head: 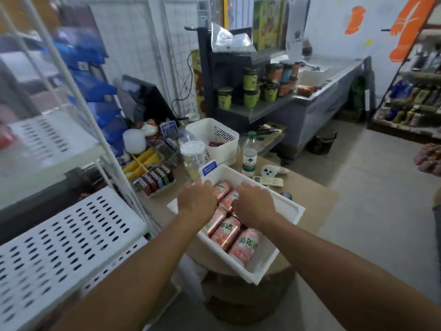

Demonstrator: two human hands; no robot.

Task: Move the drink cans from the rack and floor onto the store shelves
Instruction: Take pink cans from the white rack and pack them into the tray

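Note:
A white plastic bin sits on a brown counter and holds several pink drink cans lying on their sides. One can lies nearest me, another beside it. My left hand rests palm down over the cans at the bin's far left, fingers curled over a can. My right hand lies palm down over the cans in the bin's middle, next to a can. Whether either hand has closed around a can is hidden under the palms. White perforated shelves stand at my left.
Behind the bin stand a clear jar, a water bottle, a white basket and a remote. A lighter display sits left. A grey freezer with cups is farther back. Another person's hand shows at right.

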